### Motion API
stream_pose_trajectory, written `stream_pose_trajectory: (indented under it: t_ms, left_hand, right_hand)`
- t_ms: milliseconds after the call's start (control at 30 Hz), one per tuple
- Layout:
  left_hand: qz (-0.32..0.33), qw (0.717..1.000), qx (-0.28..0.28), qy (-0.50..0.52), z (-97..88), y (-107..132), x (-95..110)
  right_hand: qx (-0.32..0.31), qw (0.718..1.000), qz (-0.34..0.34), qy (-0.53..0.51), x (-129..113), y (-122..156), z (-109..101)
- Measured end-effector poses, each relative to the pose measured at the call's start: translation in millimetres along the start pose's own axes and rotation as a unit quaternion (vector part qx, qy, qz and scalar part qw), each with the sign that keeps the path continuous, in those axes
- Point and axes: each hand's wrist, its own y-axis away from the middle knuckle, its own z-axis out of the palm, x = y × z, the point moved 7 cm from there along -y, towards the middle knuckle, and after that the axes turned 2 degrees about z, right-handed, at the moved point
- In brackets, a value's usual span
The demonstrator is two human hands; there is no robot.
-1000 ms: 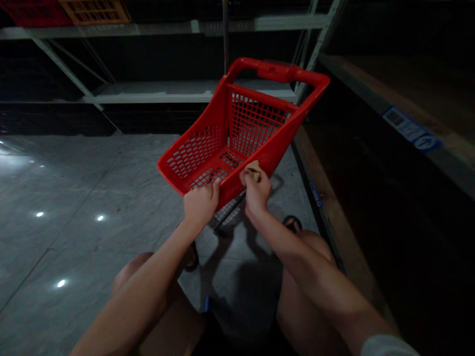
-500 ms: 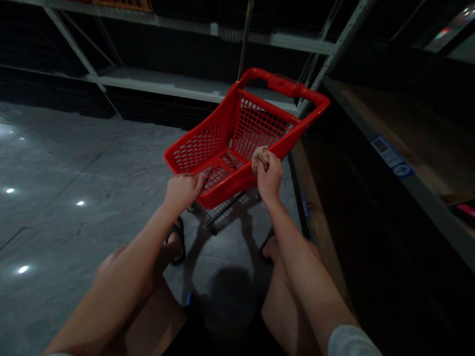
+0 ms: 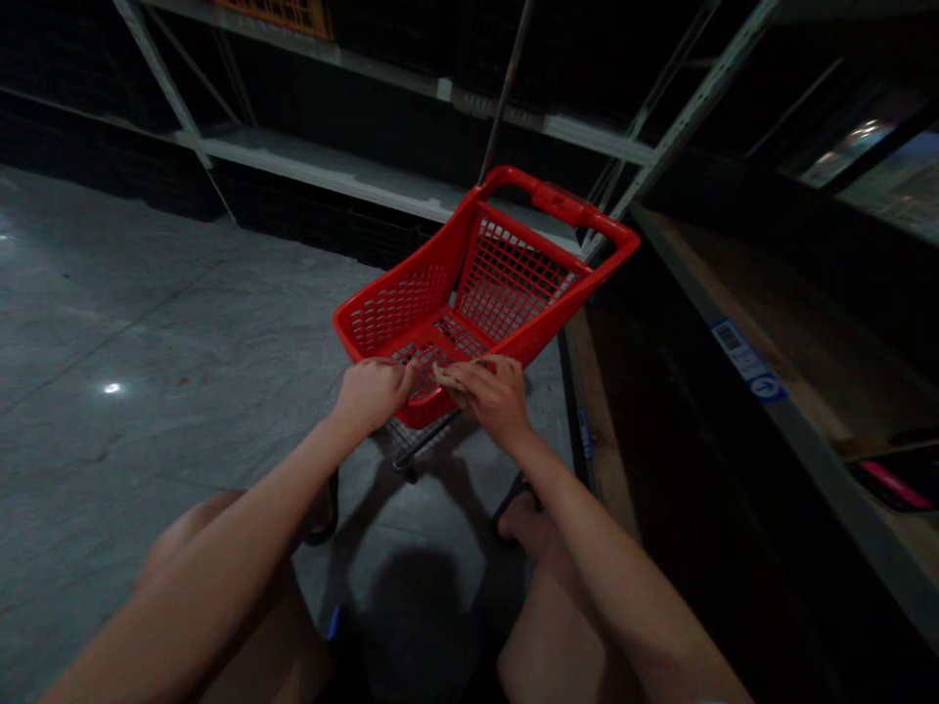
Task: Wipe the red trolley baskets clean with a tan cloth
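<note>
A red plastic shopping cart (image 3: pixel 532 328) with lattice walls stands in front of my knees, its handle on the far side. My left hand (image 3: pixel 374 391) is closed over the near left corner of the basket's rim, thumb on the inner side. A crumpled beige cloth (image 3: pixel 453 379) is gripped in my right hand (image 3: pixel 495 396), at the near right part of the rim. Part of the cloth is hidden under the fingers. Through the lattice, the basket's bottom shows nothing lying in it.
Behind the cart runs a white metal shelf (image 3: pixel 330 174) with dark crates below. An orange crate (image 3: pixel 283 12) sits higher up. On the right is a dark shelf unit with a blue label (image 3: pixel 748 360). Grey floor (image 3: pixel 147 293) spreads to the left.
My right hand has moved left and nearer along the rim with the cloth, closer to my left hand. My left hand stays on the rim. The view has shifted slightly.
</note>
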Motion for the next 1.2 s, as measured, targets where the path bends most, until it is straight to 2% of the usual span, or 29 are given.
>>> stream_pose_trajectory:
  t_ms: [200, 267, 333, 367, 433, 533, 633, 700, 767, 800, 833, 900, 1033, 1100, 1133, 1200]
  left_hand:
    - [0.068, 0.997, 0.027, 0.009, 8.7, -9.1, 13.9]
    - [0.092, 0.995, 0.026, 0.010, 10.3, -9.6, 23.4]
    - [0.137, 0.990, 0.024, 0.021, 10.0, -7.6, 36.6]
    - [0.171, 0.984, 0.025, 0.031, 8.9, -5.6, 44.1]
    - [0.248, 0.967, 0.032, 0.056, 4.9, -0.4, 56.1]
    - [0.324, 0.941, 0.058, 0.075, -3.0, 3.6, 52.6]
    - [0.305, 0.948, 0.082, 0.046, -7.6, -3.3, 20.6]
    - [0.270, 0.960, 0.073, 0.018, -7.0, -9.6, -4.4]
    - [0.250, 0.967, 0.055, -0.005, -5.4, -13.3, -21.6]
    - [0.246, 0.968, 0.049, -0.012, -5.2, -13.8, -26.0]
    - [0.244, 0.968, 0.048, -0.016, -5.5, -13.8, -27.7]
    - [0.239, 0.969, 0.056, -0.023, -6.5, -12.9, -24.0]
    - [0.231, 0.969, 0.076, -0.033, -2.8, -11.5, 4.6]
    - [0.226, 0.970, 0.088, -0.031, 1.8, -12.3, 22.6]
    - [0.224, 0.970, 0.094, -0.029, 4.4, -13.0, 30.9]
    - [0.221, 0.969, 0.103, -0.031, 9.5, -14.1, 44.1]
  right_hand:
    - [0.006, 0.992, 0.114, 0.059, 164.0, -47.0, -49.9]
    - [0.017, 0.985, 0.157, 0.076, 201.3, -66.8, -62.8]
    - [0.032, 0.977, 0.196, 0.084, 217.7, -80.1, -65.7]
    - [0.041, 0.973, 0.212, 0.082, 217.7, -82.1, -63.3]
    - [0.059, 0.969, 0.232, 0.064, 202.7, -75.1, -53.0]
    - [0.070, 0.975, 0.210, 0.003, 149.1, -42.4, -33.8]
    - [0.058, 0.983, 0.152, -0.081, 77.4, -2.7, -21.4]
    - [0.033, 0.987, 0.106, -0.115, 32.1, 16.2, -14.7]
    - [0.019, 0.989, 0.072, -0.130, 1.6, 26.1, -9.6]
    - [0.019, 0.989, 0.062, -0.134, -5.0, 27.8, -7.9]
    - [0.024, 0.989, 0.058, -0.136, -5.2, 27.7, -7.0]
    - [0.044, 0.988, 0.068, -0.135, 13.3, 23.4, -8.0]
    - [0.121, 0.974, 0.146, -0.121, 87.9, 11.2, -20.8]
    - [0.161, 0.960, 0.192, -0.123, 113.6, 11.1, -25.8]
    - [0.183, 0.951, 0.214, -0.129, 119.1, 14.4, -26.9]
    - [0.229, 0.927, 0.258, -0.150, 115.2, 28.1, -25.8]
